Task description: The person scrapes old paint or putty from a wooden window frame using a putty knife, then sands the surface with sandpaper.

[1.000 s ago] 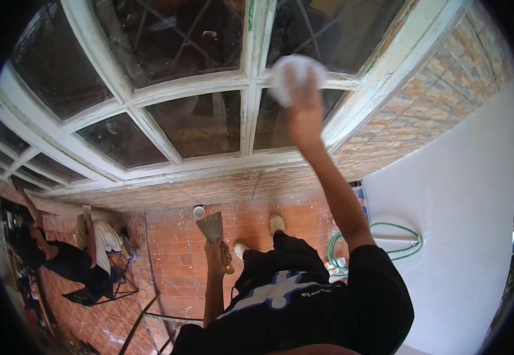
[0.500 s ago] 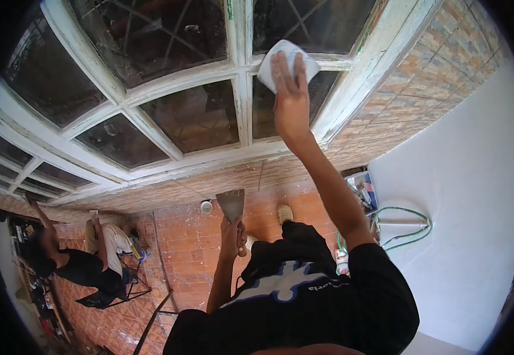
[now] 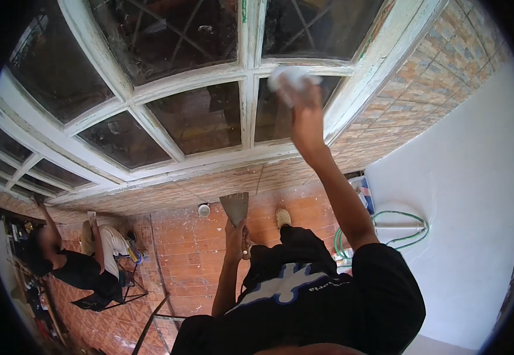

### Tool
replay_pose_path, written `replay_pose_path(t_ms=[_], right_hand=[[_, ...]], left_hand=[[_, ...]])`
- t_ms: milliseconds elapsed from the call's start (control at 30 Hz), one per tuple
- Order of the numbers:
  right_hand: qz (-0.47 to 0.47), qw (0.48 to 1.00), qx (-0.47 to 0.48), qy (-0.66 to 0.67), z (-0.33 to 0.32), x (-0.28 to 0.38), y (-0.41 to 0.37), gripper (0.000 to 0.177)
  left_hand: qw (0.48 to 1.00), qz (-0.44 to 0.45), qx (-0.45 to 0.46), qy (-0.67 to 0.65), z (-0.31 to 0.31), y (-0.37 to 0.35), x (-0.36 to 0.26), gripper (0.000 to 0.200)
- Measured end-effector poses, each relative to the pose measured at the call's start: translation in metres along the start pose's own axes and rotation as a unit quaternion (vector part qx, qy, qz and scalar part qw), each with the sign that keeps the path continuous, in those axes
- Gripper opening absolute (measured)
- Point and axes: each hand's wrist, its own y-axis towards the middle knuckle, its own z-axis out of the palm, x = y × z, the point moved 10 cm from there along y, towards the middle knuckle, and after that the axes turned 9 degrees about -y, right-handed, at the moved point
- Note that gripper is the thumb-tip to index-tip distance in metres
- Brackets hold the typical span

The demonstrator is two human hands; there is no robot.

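Note:
My right hand [image 3: 305, 115] is raised to the window and closed on a white folded sheet [image 3: 292, 77], cloth or sandpaper; motion blur hides which. The sheet lies at a crossbar of the white, flaking window frame [image 3: 248, 94], over the top of a lower pane. Down at waist height, my left hand [image 3: 235, 238] grips a putty knife [image 3: 235, 207] by its wooden handle. Its wide metal blade points up toward the wall, away from the glass.
A small white cup [image 3: 204, 210] stands on the orange tiled floor [image 3: 192, 260]. At left, a co-worker [image 3: 79, 266] sits on a folding chair, one arm up at the window. A green hose [image 3: 408, 239] lies at the right, beside the white wall [image 3: 464, 195].
My right hand has moved down and slightly right with the white sheet, which is now bunched and blurred. My left hand and the putty knife have barely shifted.

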Motion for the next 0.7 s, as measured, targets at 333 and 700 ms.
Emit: replay_pose_path(t_ms=[333,700], right_hand=[[0.144,0.941,0.194,0.237,0.01,-0.029,-0.036,0.068],[0.193,0.935,0.164,0.247,0.03,-0.039,-0.003,0.066]], left_hand=[[0.996,-0.042,-0.041,0.073,-0.042,-0.008,0.009,0.016],[0.993,-0.059,-0.106,0.007,-0.02,-0.007,0.002,0.013]])
